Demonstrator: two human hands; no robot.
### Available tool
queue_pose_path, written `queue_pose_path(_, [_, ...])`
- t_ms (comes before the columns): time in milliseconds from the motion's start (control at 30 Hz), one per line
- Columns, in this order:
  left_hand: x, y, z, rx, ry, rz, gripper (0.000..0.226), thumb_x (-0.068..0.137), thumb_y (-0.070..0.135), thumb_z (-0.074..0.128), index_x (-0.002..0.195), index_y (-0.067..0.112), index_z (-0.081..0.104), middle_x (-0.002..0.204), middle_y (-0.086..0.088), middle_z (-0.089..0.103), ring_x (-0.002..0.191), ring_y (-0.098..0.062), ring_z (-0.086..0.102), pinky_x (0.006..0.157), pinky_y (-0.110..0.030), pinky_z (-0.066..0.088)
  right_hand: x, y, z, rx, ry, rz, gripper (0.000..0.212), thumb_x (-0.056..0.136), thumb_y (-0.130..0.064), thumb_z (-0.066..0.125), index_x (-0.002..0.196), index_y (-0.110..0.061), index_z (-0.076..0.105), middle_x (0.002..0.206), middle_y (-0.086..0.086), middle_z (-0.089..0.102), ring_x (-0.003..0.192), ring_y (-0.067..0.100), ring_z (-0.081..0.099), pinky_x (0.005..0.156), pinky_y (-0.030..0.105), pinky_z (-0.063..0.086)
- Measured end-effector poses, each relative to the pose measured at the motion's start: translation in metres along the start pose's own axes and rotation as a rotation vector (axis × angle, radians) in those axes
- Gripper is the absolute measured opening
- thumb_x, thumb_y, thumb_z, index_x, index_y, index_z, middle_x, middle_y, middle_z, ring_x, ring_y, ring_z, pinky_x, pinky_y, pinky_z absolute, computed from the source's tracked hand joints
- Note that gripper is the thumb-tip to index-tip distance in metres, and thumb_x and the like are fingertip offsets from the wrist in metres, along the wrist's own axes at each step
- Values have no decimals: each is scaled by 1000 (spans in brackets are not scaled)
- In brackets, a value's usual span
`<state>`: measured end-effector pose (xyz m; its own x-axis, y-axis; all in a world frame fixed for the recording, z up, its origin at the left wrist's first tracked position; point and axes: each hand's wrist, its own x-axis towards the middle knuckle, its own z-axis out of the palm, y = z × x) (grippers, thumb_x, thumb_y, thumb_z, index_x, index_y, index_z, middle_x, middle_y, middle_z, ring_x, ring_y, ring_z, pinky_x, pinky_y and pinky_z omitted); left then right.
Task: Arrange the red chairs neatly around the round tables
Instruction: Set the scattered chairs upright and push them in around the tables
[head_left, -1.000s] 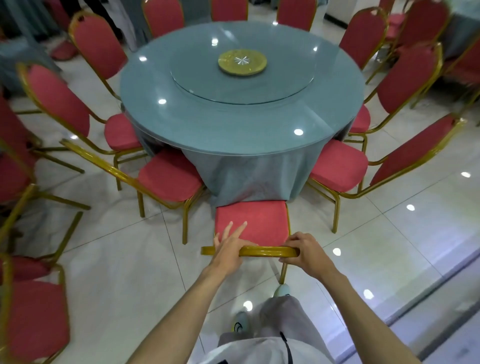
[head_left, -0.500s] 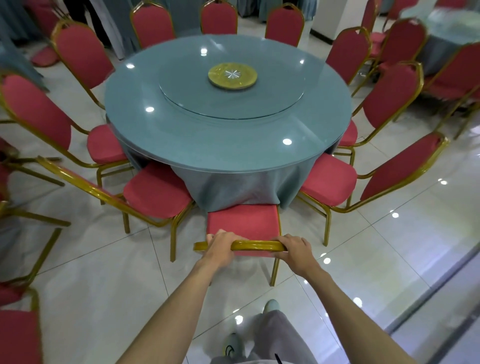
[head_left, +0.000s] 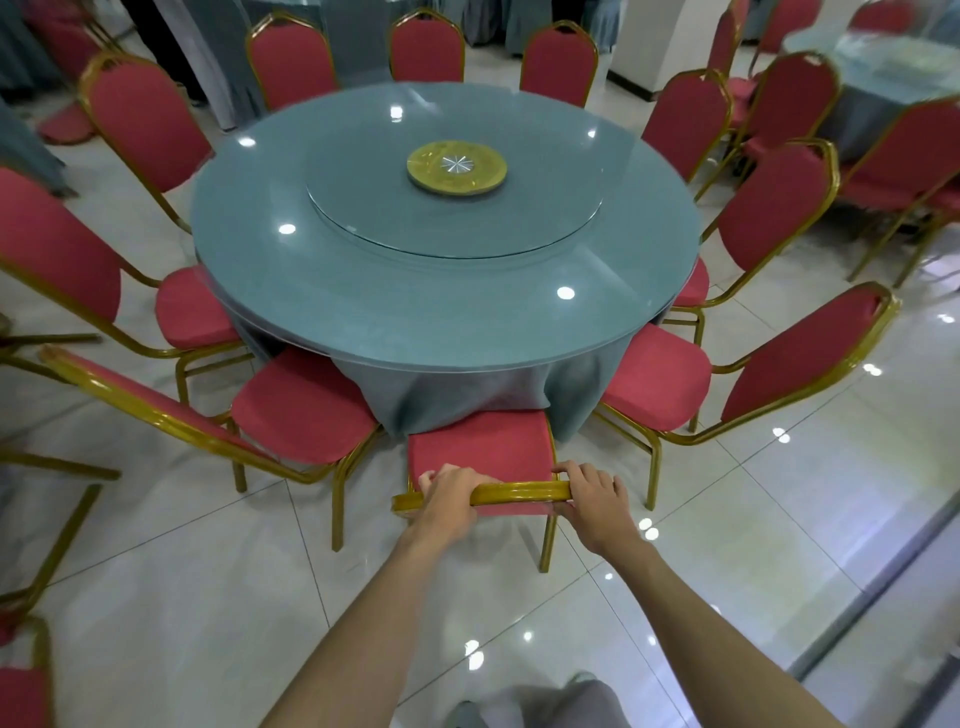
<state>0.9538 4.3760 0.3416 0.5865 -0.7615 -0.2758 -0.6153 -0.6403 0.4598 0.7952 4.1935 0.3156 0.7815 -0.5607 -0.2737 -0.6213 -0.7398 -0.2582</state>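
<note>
Head camera looks down on the big round blue-grey table (head_left: 467, 358) with its glass top. Red padded chairs with gold metal frames stand all round it. The neighbour chair on our left (head_left: 304, 402) is turned a bit sideways, and so is the neighbour chair on our right (head_left: 657, 376). Right in front of us, between those two, is the red chair with the gold frame (head_left: 480, 447) that we hold. Its seat points straight at the table, and its front edge sits just under the hanging blue-grey cloth (head_left: 457, 395). The gold top bar (head_left: 519, 492) of its back lies crossways, from our left to our right, and it is the part nearest to us. Our left hand (head_left: 449, 499) is wrapped over the bar near its left end. Our right hand (head_left: 592, 501) is curled round the bar at its right end. Both hands are about as near to the table as each other. We think the next push should go straight ahead, away from us, with both hands pushing the same, so the chair does not twist toward a neighbour.
</note>
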Motion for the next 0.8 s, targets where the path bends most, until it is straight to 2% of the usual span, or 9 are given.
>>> queue_pose_path(100, [9, -1, -4, 15, -5, -18, 73, 92, -8, 48, 123, 56, 65, 110, 12, 68, 118, -22, 49, 106, -44, 29, 7, -7, -8, -5, -27, 5, 46, 100, -50, 57, 140, -36, 41, 133, -6, 52, 128, 22, 49, 118, 49, 31])
queue_pose_path(233, [12, 0, -5, 25, -5, -30, 66, 94, -2, 49, 124, 54, 66, 112, 13, 70, 118, -21, 52, 102, -45, 31, 9, -6, -14, -31, -49, -18, 48, 100, -55, 54, 140, -34, 39, 132, -4, 53, 126, 23, 51, 116, 51, 35])
queue_pose_path(333, [13, 2, -3, 4, 13, -54, 54, 98, 6, 55, 122, 53, 68, 109, 15, 71, 115, -20, 55, 93, -42, 30, 9, -4, -13, -44, -34, -30, 50, 100, -57, 51, 142, -33, 37, 134, -3, 53, 126, 23, 51, 115, 51, 35])
queue_pose_path(433, [14, 4, -4, 5, 12, -65, 41, 99, 18, 61, 122, 51, 69, 109, 15, 71, 116, -21, 55, 93, -43, 30, 9, -5, -14, -50, -34, -39, 53, 100, -57, 49, 145, -34, 34, 138, -2, 51, 129, 24, 50, 116, 52, 35])
queue_pose_path(533, [16, 5, -6, 28, -12, -58, 50, 97, 9, 59, 123, 50, 67, 112, 14, 70, 118, -21, 54, 93, -43, 31, 12, -2, -20, -69, -68, -65, 59, 100, -58, 49, 151, -34, 30, 140, 0, 51, 130, 27, 50, 115, 52, 36])
queue_pose_path(667, [15, 7, 0, 21, 22, -57, 54, 93, 2, 57, 124, 46, 65, 115, 13, 67, 118, -22, 54, 86, -40, 26, 13, 4, -21, -81, -50, -83, 66, 99, -58, 52, 154, -35, 26, 141, 1, 52, 130, 28, 50, 112, 50, 40])
queue_pose_path(800, [9, 7, -3, -10, -107, -18, 49, 93, 22, 64, 134, 47, 52, 126, 13, 57, 122, -21, 50, 97, -46, 29, 6, 6, -20, -4, -58, -50, 61, 100, -52, 56, 153, -35, 31, 146, 2, 47, 135, 28, 44, 114, 50, 36])
